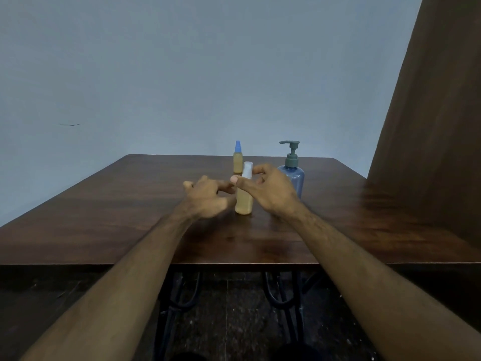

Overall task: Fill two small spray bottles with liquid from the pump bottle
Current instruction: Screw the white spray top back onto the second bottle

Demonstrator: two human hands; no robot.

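The white-capped spray bottle [244, 196] stands upright on the wooden table [130, 204], full of yellowish liquid. The right hand [270, 191] pinches its cap; the left hand [208, 196], fingers loosely spread, touches its side (a grip I cannot tell). Behind stand the blue-capped spray bottle [238, 158] and the blue pump bottle [292, 173].

Near spray bottle [244, 196]: upright on counter, filled with amber liquid, white cap on top, partly masked by the hands. Far spray bottle [238, 158]: upright behind it, amber liquid, blue cap. Pump bottle [292, 173]: translucent blue body, grey-green pump head, upright, right of both spray bottles.
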